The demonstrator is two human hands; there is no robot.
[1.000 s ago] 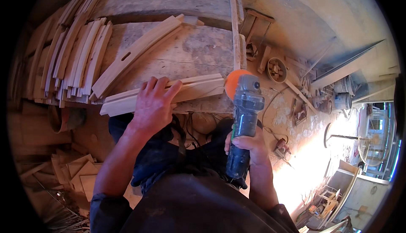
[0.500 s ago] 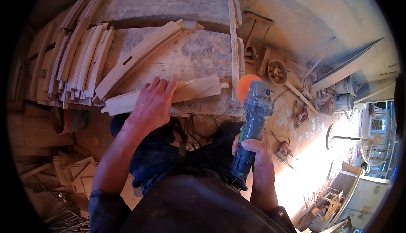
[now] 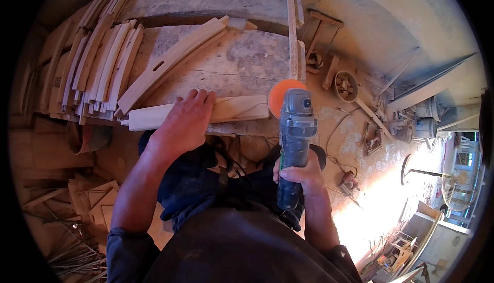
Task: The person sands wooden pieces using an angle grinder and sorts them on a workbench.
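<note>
On the worn bench (image 3: pixel 247 59), a wooden bar (image 3: pixel 239 108) is clasped by the left hand (image 3: pixel 182 123) – and at the bench's near-right corner, a green-marked grinder (image 3: pixel 297 126) is gripped by the right hand (image 3: pixel 302 173); dusty floor (image 3: pixel 332 141) beyond!

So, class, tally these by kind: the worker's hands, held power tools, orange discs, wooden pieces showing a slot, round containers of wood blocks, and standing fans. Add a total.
Hands: 2 (left hand, right hand)
Held power tool: 1
Orange disc: 1
Slotted wooden piece: 1
Round container of wood blocks: 1
Standing fan: 1
Total: 7
</note>
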